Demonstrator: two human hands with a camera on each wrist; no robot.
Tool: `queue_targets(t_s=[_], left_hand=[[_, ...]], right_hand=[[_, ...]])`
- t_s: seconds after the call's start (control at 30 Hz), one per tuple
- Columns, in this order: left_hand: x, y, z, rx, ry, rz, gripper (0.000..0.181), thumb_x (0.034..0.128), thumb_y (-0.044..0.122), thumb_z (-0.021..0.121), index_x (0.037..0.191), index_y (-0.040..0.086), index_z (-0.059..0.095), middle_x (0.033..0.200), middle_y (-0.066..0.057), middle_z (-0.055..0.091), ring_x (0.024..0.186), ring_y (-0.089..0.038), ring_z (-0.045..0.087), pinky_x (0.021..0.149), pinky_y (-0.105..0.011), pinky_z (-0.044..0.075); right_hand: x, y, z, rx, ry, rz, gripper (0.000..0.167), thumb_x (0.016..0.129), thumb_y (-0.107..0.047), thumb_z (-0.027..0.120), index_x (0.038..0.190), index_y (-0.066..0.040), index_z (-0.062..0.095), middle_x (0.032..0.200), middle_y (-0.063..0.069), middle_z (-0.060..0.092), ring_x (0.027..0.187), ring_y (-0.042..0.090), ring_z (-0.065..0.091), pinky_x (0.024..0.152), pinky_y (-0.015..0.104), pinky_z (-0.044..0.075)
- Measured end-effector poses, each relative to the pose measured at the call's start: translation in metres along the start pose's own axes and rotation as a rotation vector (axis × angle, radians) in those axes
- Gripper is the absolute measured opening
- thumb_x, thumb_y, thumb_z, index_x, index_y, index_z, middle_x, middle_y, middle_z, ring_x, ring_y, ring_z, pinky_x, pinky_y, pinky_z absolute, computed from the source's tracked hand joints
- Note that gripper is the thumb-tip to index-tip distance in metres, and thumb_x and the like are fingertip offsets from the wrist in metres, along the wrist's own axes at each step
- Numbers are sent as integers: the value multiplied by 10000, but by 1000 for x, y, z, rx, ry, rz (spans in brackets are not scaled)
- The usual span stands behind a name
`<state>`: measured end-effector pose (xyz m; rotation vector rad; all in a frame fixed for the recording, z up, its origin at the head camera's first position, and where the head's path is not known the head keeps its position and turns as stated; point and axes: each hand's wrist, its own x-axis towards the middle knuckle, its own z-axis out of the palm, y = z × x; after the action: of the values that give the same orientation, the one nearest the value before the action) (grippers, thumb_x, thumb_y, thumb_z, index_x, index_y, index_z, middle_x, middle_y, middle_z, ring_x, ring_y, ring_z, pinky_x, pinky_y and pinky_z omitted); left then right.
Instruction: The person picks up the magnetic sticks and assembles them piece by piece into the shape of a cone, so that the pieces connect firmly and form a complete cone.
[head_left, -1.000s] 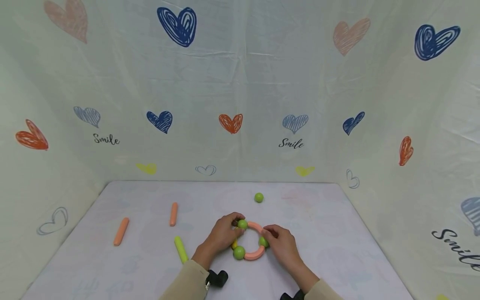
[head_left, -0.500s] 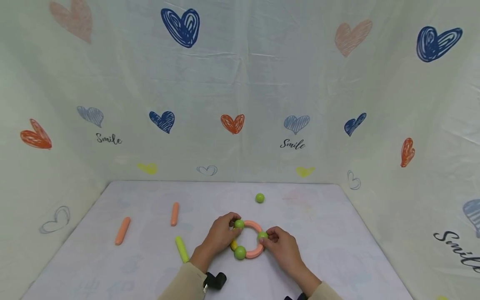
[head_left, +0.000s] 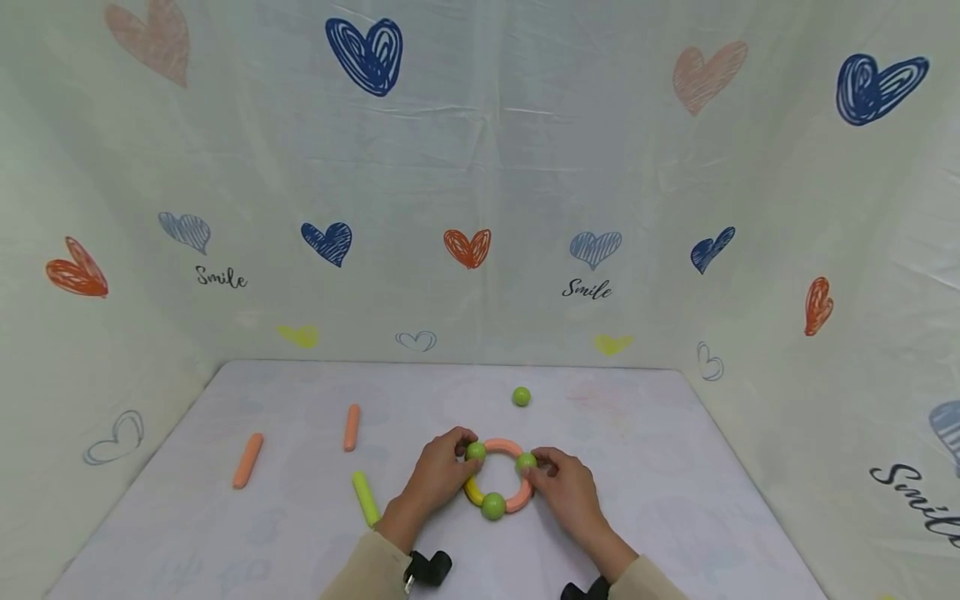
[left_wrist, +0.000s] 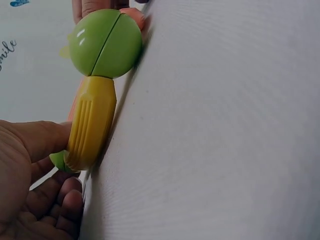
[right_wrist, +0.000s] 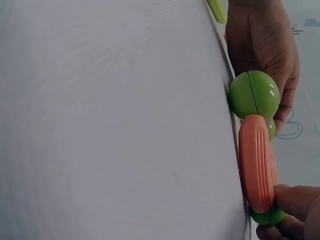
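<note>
A ring of curved orange and yellow pieces joined by green balls lies between the two hands, on or just over the table. The left hand [head_left: 437, 473] pinches the green ball [head_left: 476, 451] at the ring's upper left. On the other side, the right hand [head_left: 564, 493] pinches the right green ball [head_left: 527, 462] between thumb and fingers. A third green ball [head_left: 492, 506] sits at the near side, between the yellow piece [left_wrist: 92, 122] and one orange piece [right_wrist: 256, 162]. Another orange piece [head_left: 502, 446] arches across the far side. The fingers partly hide both pinched balls.
On the white table [head_left: 675, 533], a loose green ball [head_left: 521, 397] lies beyond the ring. To the left are two orange sticks, one nearer [head_left: 247, 460] and one farther [head_left: 352, 427], and a yellow-green stick [head_left: 365, 497] close to the left wrist. Heart-printed curtains surround the table.
The ring has turned a little counterclockwise: its right ball moved away from the person, its near ball moved right. The right fingers shifted from beside the far orange piece onto the right ball.
</note>
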<state>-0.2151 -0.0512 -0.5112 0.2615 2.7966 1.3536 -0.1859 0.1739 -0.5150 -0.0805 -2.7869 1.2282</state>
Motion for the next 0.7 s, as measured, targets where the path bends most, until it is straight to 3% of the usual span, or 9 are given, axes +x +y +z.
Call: queue_targets(t_s=[0.37,0.7], left_hand=[[-5,-2,0,-8,45,-27,300,934,182,806,1204,114,695,1090,-40,696,956,-180,601,813,-372,547],[-15,-1,-8,19,122,-30,300,947,198,788,1228,133,707,1184,-46,708,1096,-223,641,910,-443,558]], right_hand=[[7,-4,4,-9,13,-33,308,929,-244,803,1206,-111,780,1008,-26,744,819,122,523,682,269,404],[17,-3,3,12,11,-25,301,938,-211,791,1222,-112,777,1053,-2,760,815,121,533,677,269,416]])
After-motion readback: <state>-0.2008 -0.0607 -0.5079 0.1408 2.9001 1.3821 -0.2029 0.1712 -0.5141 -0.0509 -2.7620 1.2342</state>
